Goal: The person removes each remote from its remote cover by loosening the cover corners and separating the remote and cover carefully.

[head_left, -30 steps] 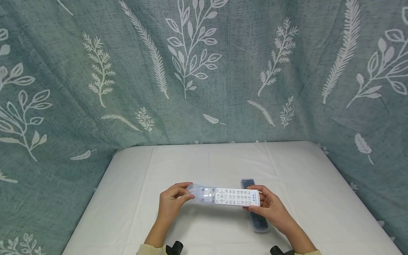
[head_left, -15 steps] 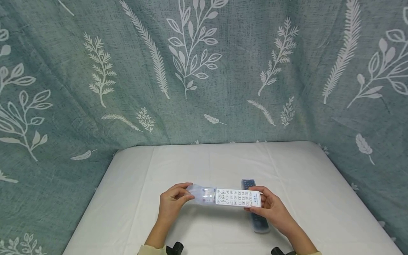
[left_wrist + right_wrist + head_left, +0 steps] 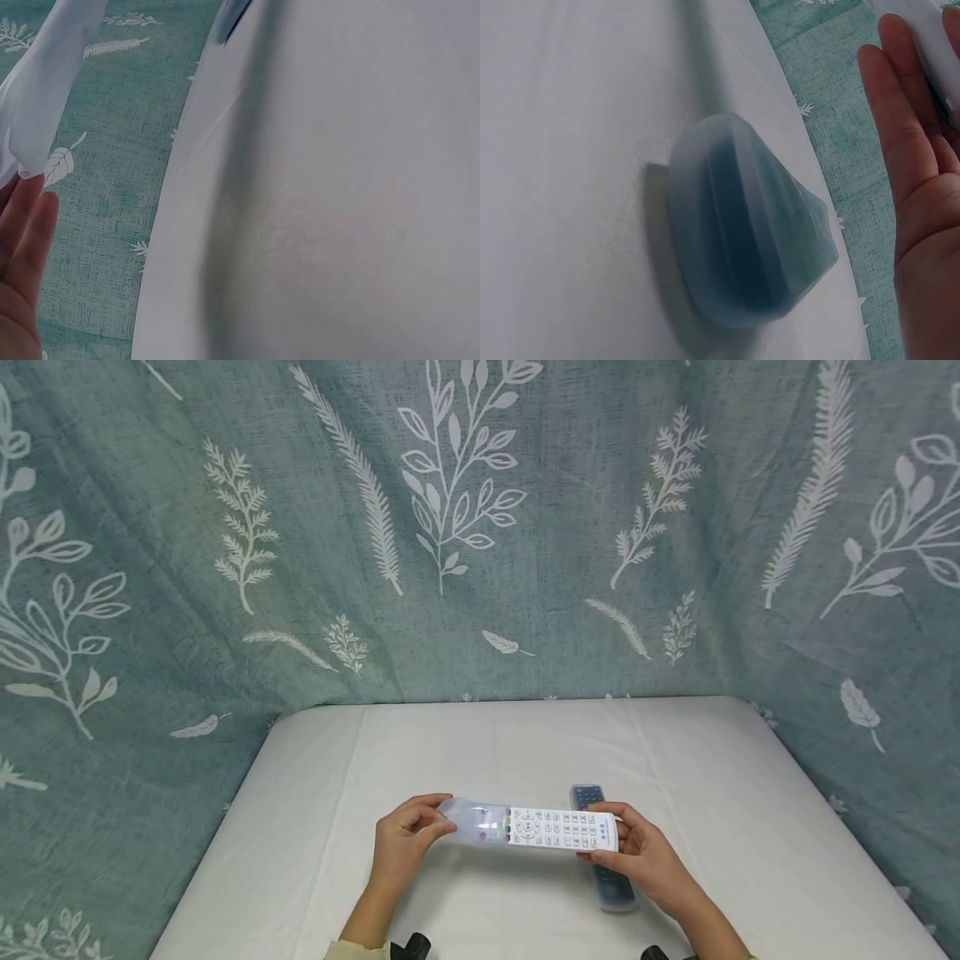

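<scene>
A white remote control (image 3: 562, 829) is held level above the table, its left part inside a translucent silicone sleeve (image 3: 474, 823). My left hand (image 3: 405, 843) pinches the sleeve's far left end between thumb and fingers. The right hand (image 3: 641, 852) grips the remote's bare right end, thumb on the near edge and fingers at the far edge and beneath. In the left wrist view the sleeve (image 3: 45, 97) hangs from the fingertips. The right wrist view shows the remote's white underside (image 3: 930, 45) against the right fingers (image 3: 907, 112).
A dark remote (image 3: 615, 891) in a clear cover lies on the white-covered table (image 3: 420, 743), partly hidden under the right hand and white remote. Its covered end (image 3: 742, 225) looms large in the right wrist view. A green leaf-patterned curtain (image 3: 555, 568) encloses the table's back and sides.
The right hand and the white remote have shifted slightly right, and a little more of the remote's button face shows past the sleeve. My left hand has stayed almost in place.
</scene>
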The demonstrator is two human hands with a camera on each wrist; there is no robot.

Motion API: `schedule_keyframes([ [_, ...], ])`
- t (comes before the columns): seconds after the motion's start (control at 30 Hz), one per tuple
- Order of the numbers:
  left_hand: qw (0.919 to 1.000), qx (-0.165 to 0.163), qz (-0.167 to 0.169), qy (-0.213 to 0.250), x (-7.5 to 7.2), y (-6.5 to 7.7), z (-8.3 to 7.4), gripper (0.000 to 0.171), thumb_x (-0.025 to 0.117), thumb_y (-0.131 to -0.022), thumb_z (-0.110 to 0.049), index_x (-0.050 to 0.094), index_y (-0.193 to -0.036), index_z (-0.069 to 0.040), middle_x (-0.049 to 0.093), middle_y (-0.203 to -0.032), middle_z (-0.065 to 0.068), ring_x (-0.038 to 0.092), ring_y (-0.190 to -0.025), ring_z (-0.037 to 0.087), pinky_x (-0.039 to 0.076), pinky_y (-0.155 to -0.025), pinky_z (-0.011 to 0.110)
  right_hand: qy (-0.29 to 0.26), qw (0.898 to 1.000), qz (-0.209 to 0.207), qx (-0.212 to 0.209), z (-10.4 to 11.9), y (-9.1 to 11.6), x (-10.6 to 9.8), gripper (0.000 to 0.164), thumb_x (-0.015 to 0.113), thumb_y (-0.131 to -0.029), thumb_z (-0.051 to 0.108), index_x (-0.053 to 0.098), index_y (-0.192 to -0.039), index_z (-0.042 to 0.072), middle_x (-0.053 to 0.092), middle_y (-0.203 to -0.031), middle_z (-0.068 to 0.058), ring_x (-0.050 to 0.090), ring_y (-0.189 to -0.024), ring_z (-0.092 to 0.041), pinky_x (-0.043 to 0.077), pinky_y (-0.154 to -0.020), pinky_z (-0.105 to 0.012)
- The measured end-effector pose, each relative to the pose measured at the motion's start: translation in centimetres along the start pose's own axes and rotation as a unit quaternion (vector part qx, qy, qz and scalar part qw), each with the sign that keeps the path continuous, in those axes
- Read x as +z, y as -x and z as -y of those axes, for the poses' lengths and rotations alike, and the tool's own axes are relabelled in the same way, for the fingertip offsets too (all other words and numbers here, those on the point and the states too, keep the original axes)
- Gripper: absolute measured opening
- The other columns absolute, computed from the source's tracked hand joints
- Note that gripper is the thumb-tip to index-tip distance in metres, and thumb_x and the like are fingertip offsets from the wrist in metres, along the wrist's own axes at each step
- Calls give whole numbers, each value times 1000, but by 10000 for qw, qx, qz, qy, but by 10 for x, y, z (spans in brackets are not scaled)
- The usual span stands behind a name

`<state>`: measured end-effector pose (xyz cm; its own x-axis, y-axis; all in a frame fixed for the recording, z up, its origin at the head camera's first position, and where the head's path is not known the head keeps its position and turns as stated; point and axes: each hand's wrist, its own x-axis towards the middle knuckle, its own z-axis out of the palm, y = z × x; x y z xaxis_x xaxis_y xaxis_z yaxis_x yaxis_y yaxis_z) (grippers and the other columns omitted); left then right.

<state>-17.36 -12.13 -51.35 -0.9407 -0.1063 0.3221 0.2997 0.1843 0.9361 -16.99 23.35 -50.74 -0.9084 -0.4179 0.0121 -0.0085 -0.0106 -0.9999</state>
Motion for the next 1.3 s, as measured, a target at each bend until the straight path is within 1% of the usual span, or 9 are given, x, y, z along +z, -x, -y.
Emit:
schedule_keyframes([
  [0.2,10000,-61,-41,-27,-2,-2,0,16,87,-71,-11,72,-69,-14,77,-107,3,72,-104,17,57,-87,16,92,9999,-67,49,2,-2,0,72,73,-88,4,30,-144,-8,64,-122,-1,70,-109,-15,60,-88,-37],
  [0.43,9998,-160,-129,-56,-1,-3,-1,16,87,-72,-9,72,-69,-14,77,-107,3,72,-102,13,58,-83,17,191,9997,-174,18,5,-1,1,69,74,-87,5,34,-144,-4,65,-122,-1,71,-107,-18,61,-87,-36],
  [0.63,9995,-261,-194,18,1,-2,1,15,88,-71,-9,73,-71,-12,77,-106,6,73,-94,12,58,-75,15,182,9995,-248,32,4,2,-1,66,74,-87,4,39,-142,1,65,-122,-2,70,-108,-17,59,-89,-43],
  [0.73,9993,-311,-191,120,2,-2,-1,14,87,-71,-7,73,-71,-8,77,-106,8,73,-83,10,59,-68,17,151,9996,-231,22,4,3,-2,67,74,-87,4,37,-143,-1,64,-123,-2,70,-109,-16,59,-89,-43],
  [0.8,9989,-366,-147,260,2,-2,-2,15,87,-71,-5,72,-73,-2,76,-108,10,71,-77,7,60,-65,20,153,9996,-222,-8,3,4,-3,68,74,-87,4,36,-143,-3,64,-123,-2,70,-109,-16,59,-89,-42],
  [0.87,9984,-417,-79,379,1,-1,-2,16,86,-72,-3,71,-75,4,75,-110,12,70,-74,4,60,-63,22,161,9996,-235,-32,3,4,-3,69,74,-87,4,35,-143,-5,64,-123,-2,70,-109,-16,60,-88,-39],
  [0.93,9981,-418,-37,442,1,-1,-2,17,85,-72,-2,71,-76,6,75,-111,14,69,-73,3,61,-63,24,178,9995,-248,-63,2,4,-2,70,74,-87,3,34,-143,-6,64,-123,-2,70,-109,-16,60,-88,-38],
  [1.13,9986,-342,-70,402,-1,-1,1,13,85,-72,-2,73,-73,-2,75,-109,15,70,-71,7,61,-63,23,159,9995,-258,-54,2,5,-2,72,74,-87,3,32,-145,-7,63,-123,-3,69,-109,-15,60,-88,-37],
  [1.3,9987,-332,-58,377,-2,0,1,13,85,-73,-2,72,-75,2,75,-109,15,69,-73,2,61,-64,22,156,9995,-268,-6,0,6,-1,68,74,-87,4,37,-143,-1,64,-124,-3,69,-110,-16,60,-89,-37],
])
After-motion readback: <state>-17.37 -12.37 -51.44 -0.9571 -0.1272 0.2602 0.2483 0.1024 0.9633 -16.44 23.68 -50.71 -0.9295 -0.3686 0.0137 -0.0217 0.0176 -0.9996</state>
